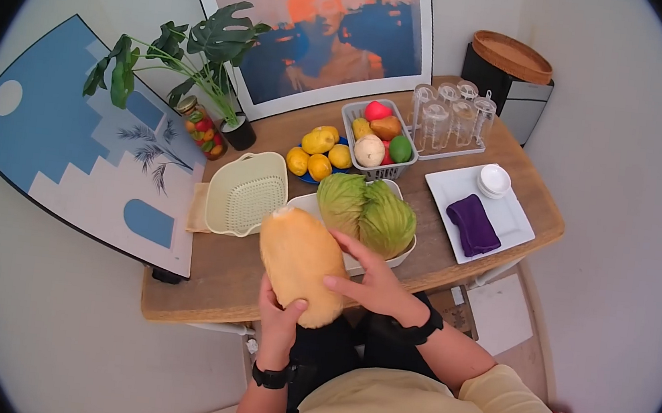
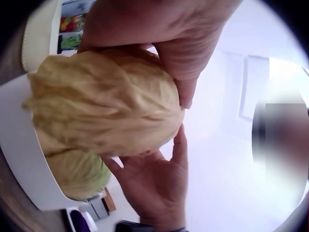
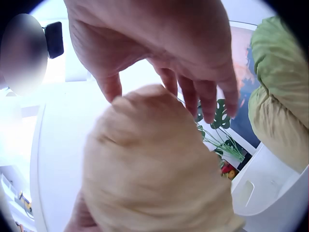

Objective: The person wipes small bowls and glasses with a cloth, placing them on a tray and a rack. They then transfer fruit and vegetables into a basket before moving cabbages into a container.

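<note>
A pale yellow-orange oblong cabbage (image 1: 297, 255) is held up in front of the person, over the table's front edge. Its wrinkled leaves show in the left wrist view. My left hand (image 1: 277, 331) grips the lower end, thumb bent over the near face. At the right side, my right hand (image 1: 378, 282) touches the cabbage with thumb and fingers spread; the right wrist view shows the palm arched off it. Just behind is a white bin (image 1: 405, 256) holding two green cabbages (image 1: 388, 219). Part of the bin is hidden behind the held cabbage.
An empty pale green basket (image 1: 247, 194) stands left, beside lemons (image 1: 319, 165) on a blue plate. Behind are a grey basket (image 1: 387, 170) of produce and glasses (image 1: 436, 125) on a rack. A white tray (image 1: 441, 198) with a purple cloth (image 1: 474, 226) lies right.
</note>
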`<action>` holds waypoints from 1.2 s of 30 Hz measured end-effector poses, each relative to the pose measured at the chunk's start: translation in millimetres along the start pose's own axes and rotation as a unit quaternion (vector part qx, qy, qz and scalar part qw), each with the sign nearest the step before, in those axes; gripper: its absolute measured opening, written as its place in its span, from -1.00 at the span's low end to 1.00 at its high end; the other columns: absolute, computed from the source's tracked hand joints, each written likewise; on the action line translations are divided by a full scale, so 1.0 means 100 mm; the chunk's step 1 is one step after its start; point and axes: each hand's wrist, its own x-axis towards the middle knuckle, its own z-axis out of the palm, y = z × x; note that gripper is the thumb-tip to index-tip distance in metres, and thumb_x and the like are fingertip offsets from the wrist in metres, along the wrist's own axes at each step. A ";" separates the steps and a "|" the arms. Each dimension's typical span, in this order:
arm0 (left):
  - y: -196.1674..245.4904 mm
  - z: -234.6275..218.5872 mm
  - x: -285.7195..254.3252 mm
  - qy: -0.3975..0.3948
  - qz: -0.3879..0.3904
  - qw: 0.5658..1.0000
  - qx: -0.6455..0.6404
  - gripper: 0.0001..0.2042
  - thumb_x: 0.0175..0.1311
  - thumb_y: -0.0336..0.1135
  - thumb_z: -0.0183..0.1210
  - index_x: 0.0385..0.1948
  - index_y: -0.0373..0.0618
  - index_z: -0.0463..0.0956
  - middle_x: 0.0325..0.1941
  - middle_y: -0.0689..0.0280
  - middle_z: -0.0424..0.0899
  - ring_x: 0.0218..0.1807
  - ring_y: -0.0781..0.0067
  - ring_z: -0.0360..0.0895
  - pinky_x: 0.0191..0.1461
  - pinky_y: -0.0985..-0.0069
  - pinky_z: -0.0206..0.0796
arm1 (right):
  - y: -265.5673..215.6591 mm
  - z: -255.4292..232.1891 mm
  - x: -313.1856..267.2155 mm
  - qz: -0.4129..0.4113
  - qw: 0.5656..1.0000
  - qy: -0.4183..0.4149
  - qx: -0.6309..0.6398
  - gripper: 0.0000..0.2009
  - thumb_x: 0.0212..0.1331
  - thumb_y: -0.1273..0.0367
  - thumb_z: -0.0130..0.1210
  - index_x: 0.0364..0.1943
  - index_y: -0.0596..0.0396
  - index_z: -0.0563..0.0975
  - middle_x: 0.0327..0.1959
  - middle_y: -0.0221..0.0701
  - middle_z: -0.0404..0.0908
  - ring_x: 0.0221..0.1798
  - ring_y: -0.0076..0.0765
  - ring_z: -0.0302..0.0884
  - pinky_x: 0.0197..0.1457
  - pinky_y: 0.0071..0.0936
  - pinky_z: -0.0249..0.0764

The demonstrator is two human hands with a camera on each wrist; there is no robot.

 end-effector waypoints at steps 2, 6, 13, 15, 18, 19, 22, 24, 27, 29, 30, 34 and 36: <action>0.06 0.03 0.01 0.042 0.102 0.975 0.193 -0.16 -0.19 -0.11 0.42 0.14 -0.21 0.11 0.09 0.24 0.36 0.13 0.39 0.34 0.16 0.41 0.23 | 0.06 -0.08 -0.07 -0.009 0.994 0.013 -0.111 -0.22 -0.05 0.36 0.26 0.26 0.14 0.07 0.22 -0.26 0.19 0.30 -0.35 0.08 0.28 -0.42 0.12; 0.08 0.10 -0.01 0.003 0.155 0.968 0.196 -0.12 -0.25 -0.12 0.46 0.15 -0.21 0.09 0.09 0.24 0.35 0.12 0.39 0.34 0.14 0.41 0.25 | 0.10 0.06 -0.16 0.089 0.973 -0.078 0.196 -0.10 -0.15 0.40 0.33 0.29 0.08 -0.03 0.24 -0.39 0.12 0.30 -0.43 0.05 0.28 -0.44 0.13; -0.20 -0.17 -0.07 0.011 0.183 0.969 0.163 -0.11 -0.06 0.31 0.10 0.17 -0.23 0.06 0.13 0.21 0.30 0.16 0.43 0.27 0.17 0.41 0.16 | 0.08 0.06 -0.15 0.067 0.972 -0.110 0.196 -0.13 -0.19 0.48 0.32 0.26 0.07 0.01 0.19 -0.44 0.16 0.25 -0.51 0.09 0.27 -0.46 0.15; -0.26 -0.29 -0.10 0.008 0.150 0.975 0.162 -0.13 0.02 0.36 -0.02 0.18 -0.25 0.05 0.14 0.20 0.29 0.16 0.43 0.26 0.18 0.42 0.14 | 0.06 0.05 -0.11 0.134 0.972 -0.097 0.165 -0.11 -0.21 0.47 0.33 0.26 0.09 0.01 0.20 -0.40 0.15 0.25 -0.49 0.10 0.27 -0.46 0.15; -0.33 -0.34 -0.16 0.009 0.130 0.972 0.198 -0.26 0.22 0.26 -0.21 0.21 -0.23 0.02 0.18 0.17 0.25 0.16 0.37 0.27 0.18 0.44 0.14 | 0.15 0.18 -0.05 0.229 0.958 -0.038 0.168 -0.11 -0.22 0.43 0.36 0.25 0.13 0.03 0.18 -0.34 0.18 0.24 -0.46 0.12 0.26 -0.46 0.15; -0.33 -0.32 -0.17 0.016 0.134 0.970 0.202 -0.26 0.22 0.26 -0.21 0.21 -0.23 0.02 0.18 0.17 0.25 0.16 0.37 0.27 0.18 0.44 0.14 | 0.20 0.26 -0.02 0.228 0.957 -0.047 0.170 -0.11 -0.22 0.43 0.36 0.25 0.13 0.03 0.18 -0.34 0.18 0.24 -0.46 0.12 0.26 -0.46 0.15; -0.41 -0.26 -0.24 0.158 0.008 0.987 -0.038 -0.44 0.36 0.07 -0.33 0.22 -0.18 0.01 0.19 0.16 0.25 0.16 0.31 0.30 0.20 0.38 0.17 | 0.27 0.39 -0.10 0.145 0.975 -0.040 0.164 -0.13 -0.24 0.49 0.34 0.24 0.12 0.06 0.16 -0.37 0.19 0.24 -0.45 0.11 0.28 -0.46 0.12; -0.44 -0.29 -0.26 0.183 -0.003 0.983 -0.025 -0.42 0.35 0.11 -0.37 0.20 -0.19 0.05 0.18 0.16 0.28 0.17 0.30 0.31 0.20 0.39 0.18 | 0.34 0.44 -0.09 0.142 0.982 -0.035 0.118 -0.12 -0.24 0.48 0.35 0.24 0.13 0.05 0.15 -0.36 0.20 0.24 -0.44 0.12 0.27 -0.46 0.13; -0.39 -0.43 -0.27 0.153 -0.004 0.987 0.042 -0.42 0.35 0.11 -0.37 0.20 -0.19 0.03 0.17 0.14 0.29 0.17 0.29 0.31 0.17 0.39 0.20 | 0.35 0.47 -0.06 0.142 0.985 -0.019 0.095 -0.13 -0.24 0.45 0.36 0.23 0.15 0.05 0.14 -0.34 0.21 0.22 -0.43 0.15 0.25 -0.46 0.15; -0.30 -0.52 -0.27 0.099 0.008 0.991 0.095 -0.43 0.36 0.07 -0.34 0.23 -0.18 -0.02 0.16 0.13 0.27 0.17 0.29 0.30 0.15 0.38 0.21 | 0.37 0.49 -0.02 0.146 0.982 -0.007 0.119 -0.14 -0.23 0.42 0.36 0.22 0.17 0.06 0.14 -0.32 0.21 0.21 -0.42 0.17 0.24 -0.47 0.18; -0.21 -0.50 -0.30 0.128 -0.033 0.987 0.096 -0.43 0.36 0.08 -0.34 0.24 -0.16 -0.04 0.17 0.12 0.26 0.17 0.26 0.29 0.14 0.31 0.21 | 0.41 0.50 -0.01 0.109 0.990 0.023 0.090 -0.15 -0.22 0.43 0.36 0.21 0.17 0.07 0.12 -0.32 0.23 0.20 -0.42 0.18 0.23 -0.47 0.19; 0.05 -0.42 -0.40 0.094 -0.189 0.974 -0.080 -0.36 0.28 0.21 -0.30 0.27 -0.02 -0.09 0.24 0.15 0.21 0.22 0.12 0.24 0.10 -0.01 0.22 | 0.49 0.67 0.02 0.013 0.989 0.108 0.099 -0.18 -0.22 0.43 0.35 0.18 0.19 0.10 0.09 -0.30 0.25 0.18 -0.40 0.20 0.21 -0.44 0.21; 0.11 -0.31 -0.40 0.026 -0.207 0.962 -0.179 -0.33 0.24 0.25 -0.28 0.27 0.01 -0.05 0.25 0.19 0.23 0.25 0.10 0.22 0.17 0.01 0.18 | 0.56 0.75 0.01 0.027 0.991 0.097 0.093 -0.19 -0.22 0.42 0.35 0.17 0.19 0.10 0.10 -0.29 0.24 0.18 -0.40 0.21 0.21 -0.44 0.22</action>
